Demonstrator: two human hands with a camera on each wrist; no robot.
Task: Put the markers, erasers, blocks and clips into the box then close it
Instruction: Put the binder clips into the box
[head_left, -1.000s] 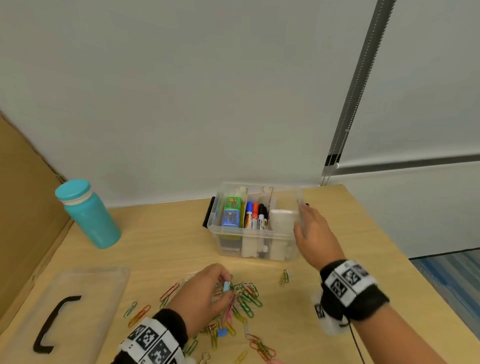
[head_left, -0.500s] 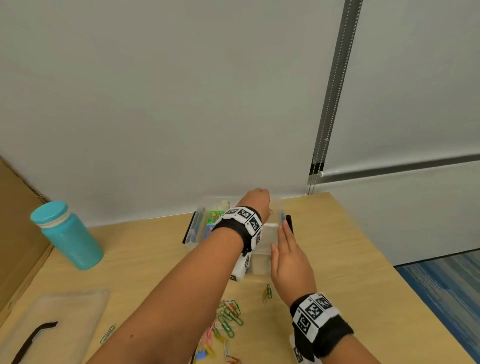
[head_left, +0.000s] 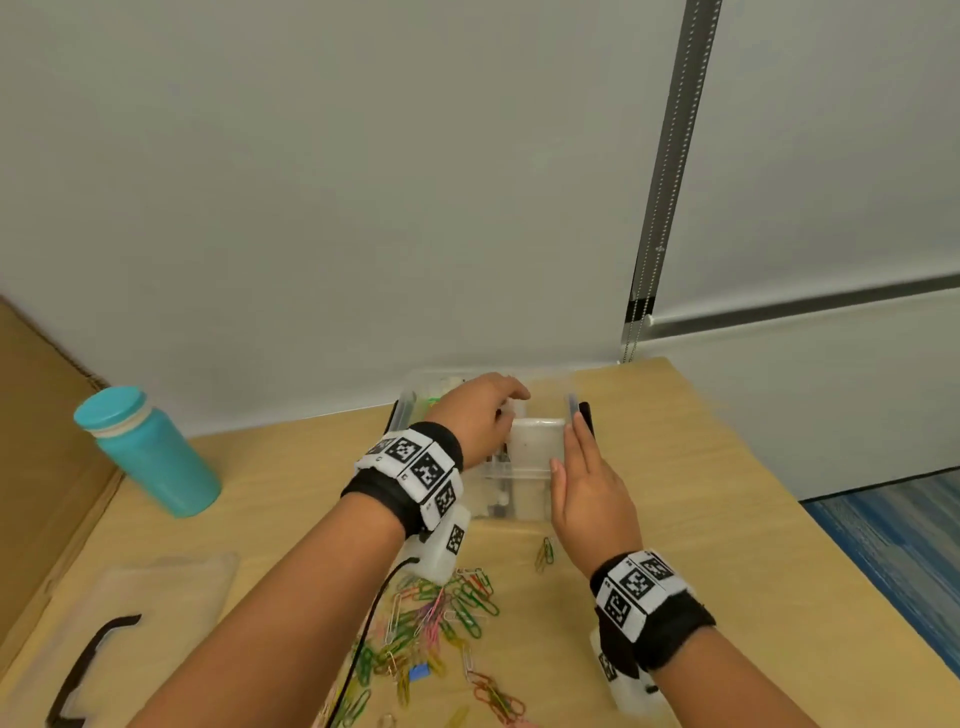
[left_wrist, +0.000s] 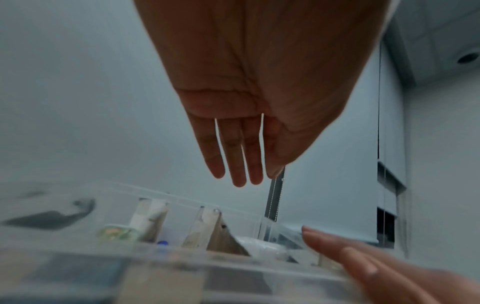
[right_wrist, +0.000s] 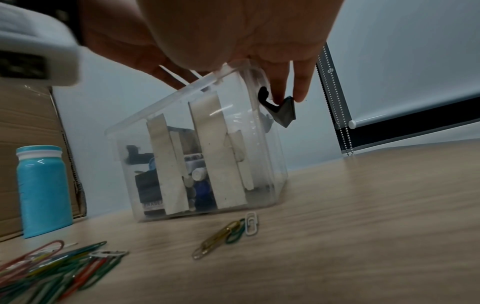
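The clear plastic box (head_left: 524, 499) stands at the back of the wooden table, lid off, with cardboard dividers, markers (right_wrist: 201, 189) and a green eraser (left_wrist: 116, 233) inside. My left hand (head_left: 483, 415) hovers over the box's middle. Its fingers (left_wrist: 233, 160) are straight and hold nothing. My right hand (head_left: 582, 467) lies flat against the box's right side, its fingertips (right_wrist: 298, 92) at the rim by the black latch (right_wrist: 281, 113). A pile of coloured paper clips (head_left: 441, 623) lies on the table in front of the box, with a few more clips (head_left: 544, 553) near my right wrist.
The clear lid (head_left: 130, 623) with a black handle lies at the front left. A teal bottle (head_left: 150, 452) stands at the left, beside a cardboard panel (head_left: 41, 441). A small blue piece (head_left: 418, 672) sits among the clips. The table's edge runs along the right.
My left hand left the clip pile, rose and reached over the box, and its fingers are now straight. My right hand turned flat against the box's right side.
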